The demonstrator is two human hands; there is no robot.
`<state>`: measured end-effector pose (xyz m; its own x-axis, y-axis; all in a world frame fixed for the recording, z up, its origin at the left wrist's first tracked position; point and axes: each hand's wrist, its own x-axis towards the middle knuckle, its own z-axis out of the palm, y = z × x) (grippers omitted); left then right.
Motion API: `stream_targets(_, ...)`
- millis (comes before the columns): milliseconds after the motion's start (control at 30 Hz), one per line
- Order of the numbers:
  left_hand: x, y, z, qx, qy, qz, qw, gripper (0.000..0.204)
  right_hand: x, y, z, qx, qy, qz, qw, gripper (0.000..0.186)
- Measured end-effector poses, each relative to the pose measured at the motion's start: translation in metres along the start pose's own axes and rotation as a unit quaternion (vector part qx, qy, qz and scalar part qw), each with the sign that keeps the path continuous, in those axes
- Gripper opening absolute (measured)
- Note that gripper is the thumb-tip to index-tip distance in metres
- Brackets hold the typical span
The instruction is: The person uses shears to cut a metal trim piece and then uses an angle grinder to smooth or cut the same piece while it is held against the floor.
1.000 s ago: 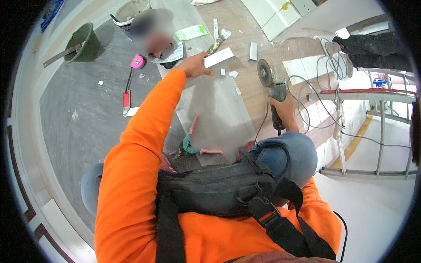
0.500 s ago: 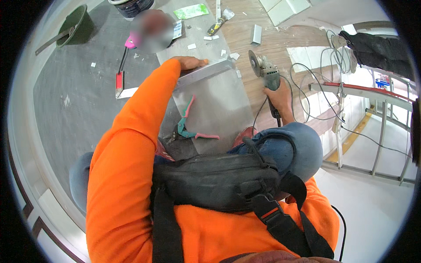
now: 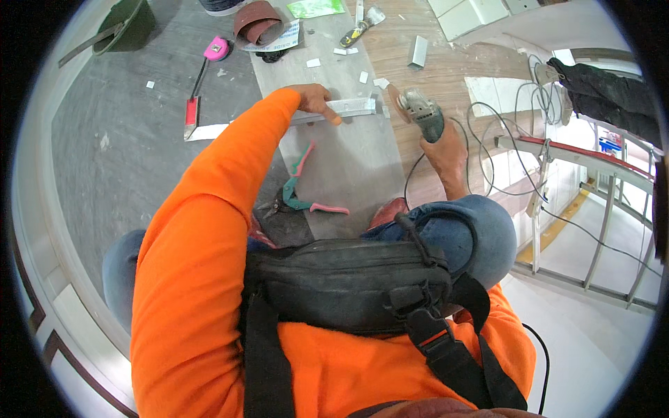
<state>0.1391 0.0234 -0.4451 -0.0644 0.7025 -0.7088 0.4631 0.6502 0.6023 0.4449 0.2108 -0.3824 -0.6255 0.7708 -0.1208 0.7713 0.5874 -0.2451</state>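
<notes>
head view: left hand [image 3: 311, 97] has fingers curled on a long silver metal strip [image 3: 357, 106] above the light-grey floor panel [image 3: 345, 181], its left end hidden by the orange sleeve [image 3: 226, 171], right hand [image 3: 447, 148] gripping a grey-and-black angle grinder [image 3: 422, 109], disc [image 3: 398, 103] blurred near the strip.

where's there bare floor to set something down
Dark floor left of the red-handled square, below the bucket, looks mostly bare. Smaller: the pale strip between the snips and right hand, below the metal profile. Crowded: around the brown roll and scraper, and among the cable loops right of the grinder.
</notes>
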Motion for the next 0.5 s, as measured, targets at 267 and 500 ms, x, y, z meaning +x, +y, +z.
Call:
stream_targets(267, -0.005, 0.012, 0.007, 0.046, 0.036, 0.027, 0.998, 0.049, 0.008, 0.004, 0.002, -0.019, 0.034, -0.052, 0.998, 0.061)
stream_targets(500, -0.008, 0.022, 0.004, 0.094, 0.050, 0.045, 0.993, 0.039, 0.006, 0.000, -0.001, -0.021, 0.046, -0.066, 0.997, 0.058)
